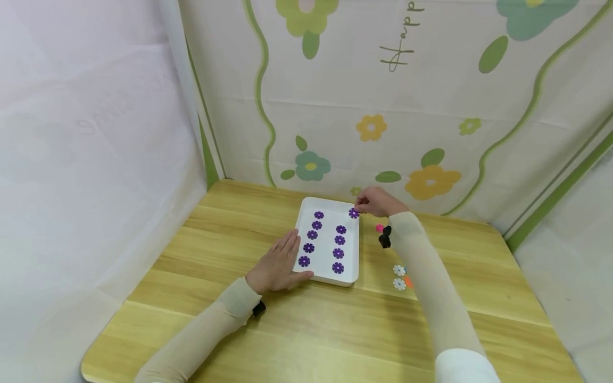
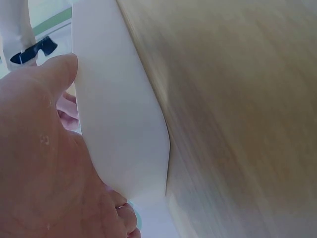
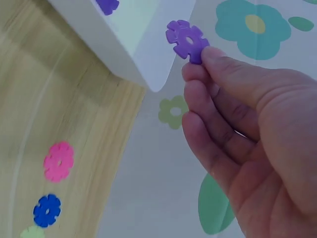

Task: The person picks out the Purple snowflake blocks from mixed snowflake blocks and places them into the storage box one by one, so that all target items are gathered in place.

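Note:
A white tray lies on the table with two columns of purple notched plastic discs in it. My left hand rests at the tray's near left corner, fingers straight along the left rim and thumb at the near edge. In the left wrist view the tray's outer wall shows beside that hand. Over the tray's far right corner, my right hand pinches another purple notched disc between thumb and index finger. The right wrist view shows this disc lifted above the tray's rim.
To the right of the tray lie a pink disc and a blue disc. White discs and an orange one sit nearer, partly behind the right forearm. A flower-patterned curtain hangs at the table's far edge.

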{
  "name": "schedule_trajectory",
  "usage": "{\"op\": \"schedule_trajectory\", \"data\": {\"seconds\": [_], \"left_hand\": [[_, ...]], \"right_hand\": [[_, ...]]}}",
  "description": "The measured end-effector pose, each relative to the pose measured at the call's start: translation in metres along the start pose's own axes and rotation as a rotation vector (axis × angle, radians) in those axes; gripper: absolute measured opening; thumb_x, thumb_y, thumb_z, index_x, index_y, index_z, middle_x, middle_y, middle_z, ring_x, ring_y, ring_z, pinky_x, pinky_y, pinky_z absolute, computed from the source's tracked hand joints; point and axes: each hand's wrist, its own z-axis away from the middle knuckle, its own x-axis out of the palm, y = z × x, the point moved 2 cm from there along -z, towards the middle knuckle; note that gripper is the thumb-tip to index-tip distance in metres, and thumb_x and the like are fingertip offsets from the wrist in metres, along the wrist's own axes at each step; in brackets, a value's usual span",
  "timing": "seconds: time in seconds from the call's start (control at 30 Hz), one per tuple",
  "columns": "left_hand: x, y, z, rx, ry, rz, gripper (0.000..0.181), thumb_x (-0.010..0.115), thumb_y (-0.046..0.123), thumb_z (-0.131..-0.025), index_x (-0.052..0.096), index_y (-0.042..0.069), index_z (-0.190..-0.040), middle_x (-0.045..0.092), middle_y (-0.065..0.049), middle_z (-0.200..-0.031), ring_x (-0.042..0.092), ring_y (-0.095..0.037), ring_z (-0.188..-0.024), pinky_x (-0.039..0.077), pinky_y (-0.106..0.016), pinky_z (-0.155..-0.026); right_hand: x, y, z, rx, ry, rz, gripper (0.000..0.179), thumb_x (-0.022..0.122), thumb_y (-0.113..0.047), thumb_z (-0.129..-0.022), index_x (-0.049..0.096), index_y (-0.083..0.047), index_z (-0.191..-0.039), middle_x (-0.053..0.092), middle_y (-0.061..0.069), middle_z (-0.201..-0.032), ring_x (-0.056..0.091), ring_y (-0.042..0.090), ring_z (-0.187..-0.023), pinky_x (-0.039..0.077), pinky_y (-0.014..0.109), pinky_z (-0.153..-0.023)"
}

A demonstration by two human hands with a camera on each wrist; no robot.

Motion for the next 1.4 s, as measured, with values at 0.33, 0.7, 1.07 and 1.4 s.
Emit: {"op": "schedule_trajectory", "data": {"seconds": [0.33, 0.7, 1.07, 1.4], "left_hand": [[0.001, 0.004, -0.001, 0.005, 0.001, 0.000, 0.105, 0.044, 0.072, -0.103, 0.017, -0.008, -0.165, 0.007, -0.024, -0.177, 0.010, -0.039, -0.166, 0.019, -0.051, -0.134], [0.002, 0.007, 0.002, 0.009, 0.031, 0.044, 0.105, 0.047, 0.069, -0.103, 0.018, -0.010, -0.164, 0.007, -0.026, -0.176, 0.010, -0.039, -0.166, 0.020, -0.053, -0.134], [-0.001, 0.008, 0.002, 0.006, 0.002, 0.004, 0.104, 0.046, 0.070, -0.103, 0.017, -0.009, -0.165, 0.007, -0.026, -0.176, 0.009, -0.039, -0.166, 0.019, -0.052, -0.134], [-0.003, 0.008, -0.004, 0.012, -0.017, -0.025, 0.105, 0.041, 0.074, -0.103, 0.016, -0.007, -0.166, 0.005, -0.022, -0.177, 0.008, -0.037, -0.166, 0.018, -0.051, -0.135]], "right_hand": [[0.019, -0.001, -0.025, 0.083, 0.005, 0.034, 0.014, 0.068, -0.014, -0.104, 0.080, -0.006, -0.105, 0.076, 0.009, -0.105, 0.069, 0.022, -0.093, 0.060, 0.036, -0.085], [0.046, 0.008, -0.033, 0.096, 0.042, 0.009, 0.012, 0.070, -0.010, -0.102, 0.081, -0.006, -0.103, 0.076, 0.009, -0.101, 0.069, 0.021, -0.088, 0.062, 0.034, -0.081], [0.059, 0.005, -0.032, 0.192, 0.128, -0.002, 0.014, 0.068, -0.010, -0.103, 0.081, -0.005, -0.103, 0.076, 0.012, -0.104, 0.069, 0.022, -0.088, 0.062, 0.036, -0.082], [0.055, 0.006, -0.019, 0.142, 0.128, 0.033, 0.017, 0.065, -0.007, -0.104, 0.078, 0.000, -0.112, 0.076, 0.017, -0.111, 0.072, 0.027, -0.096, 0.063, 0.042, -0.089]]}}
